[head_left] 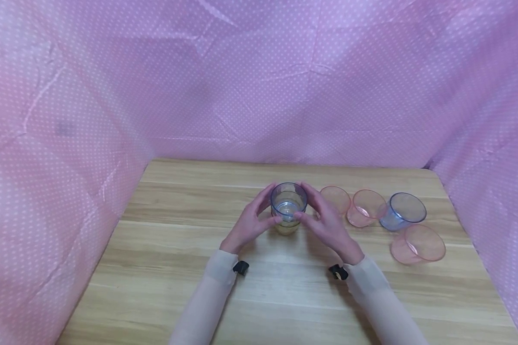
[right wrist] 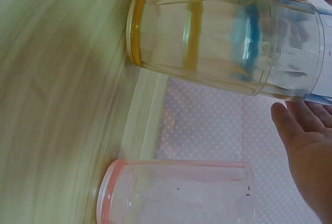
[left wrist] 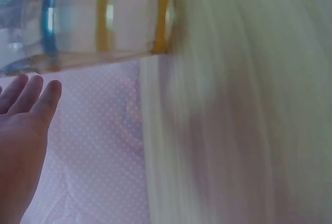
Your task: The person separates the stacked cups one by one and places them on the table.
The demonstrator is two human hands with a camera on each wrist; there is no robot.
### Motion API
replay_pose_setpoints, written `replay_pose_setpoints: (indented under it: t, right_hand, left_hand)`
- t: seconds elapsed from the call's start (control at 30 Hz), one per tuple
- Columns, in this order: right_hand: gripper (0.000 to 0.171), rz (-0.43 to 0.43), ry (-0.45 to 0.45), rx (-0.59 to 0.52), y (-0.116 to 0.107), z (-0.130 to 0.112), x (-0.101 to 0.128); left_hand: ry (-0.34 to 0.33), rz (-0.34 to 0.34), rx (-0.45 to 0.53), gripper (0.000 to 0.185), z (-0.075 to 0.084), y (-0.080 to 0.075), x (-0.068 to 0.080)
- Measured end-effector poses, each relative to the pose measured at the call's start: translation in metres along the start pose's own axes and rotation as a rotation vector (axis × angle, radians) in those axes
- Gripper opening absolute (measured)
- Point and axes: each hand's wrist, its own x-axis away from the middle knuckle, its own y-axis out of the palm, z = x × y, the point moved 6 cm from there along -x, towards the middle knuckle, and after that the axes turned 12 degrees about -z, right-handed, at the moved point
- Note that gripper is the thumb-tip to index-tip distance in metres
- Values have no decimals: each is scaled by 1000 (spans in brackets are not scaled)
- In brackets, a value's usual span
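Observation:
A stack of clear nested cups stands upright near the middle of the wooden table (head_left: 172, 249). On top is a blue-rimmed cup (head_left: 288, 207), set inside yellow-tinted cups (head_left: 287, 229); two yellow rings and one blue ring show through the sides in the right wrist view. My left hand (head_left: 251, 221) holds the blue cup from the left, and my right hand (head_left: 328, 221) holds it from the right. Both thumbs lie on the near side and the fingers reach round the far side. In the left wrist view the stack's upper end runs out of frame.
To the right stand pink cups (head_left: 366, 209) in a row with a blue cup (head_left: 403, 212). Another pink cup (head_left: 417, 244) is nearer the right edge, and one pink cup (head_left: 335, 200) is partly behind my right hand. Pink dotted cloth (head_left: 259, 96) surrounds the table.

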Motion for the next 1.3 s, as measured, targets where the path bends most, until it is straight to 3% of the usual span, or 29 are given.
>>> replay_pose_setpoints:
  t: [0.23,0.47,0.77,0.97,1.3]
  right_hand:
    - [75,-22,9,-6,-1,-2,-1]
    - [78,-56,49,3,-1,1,-3]
    - [93,-97,115,-67,3,4,-10]
    - [99,-85,115,-34,3,6,-12]
    - [89,-72,134,-77,4,7,-14]
  left_hand:
    - [-101,-76,-83,87,-11,-2,-3]
    - [-150,-105,-70,83,-12,-4,-6]
    - [-111,-105,-72,80,-11,-5,-9]
    - [-108,-93,-76,81,-13,-4,-8]
    - [-67,-100,-64,78,-13,-2,-6]
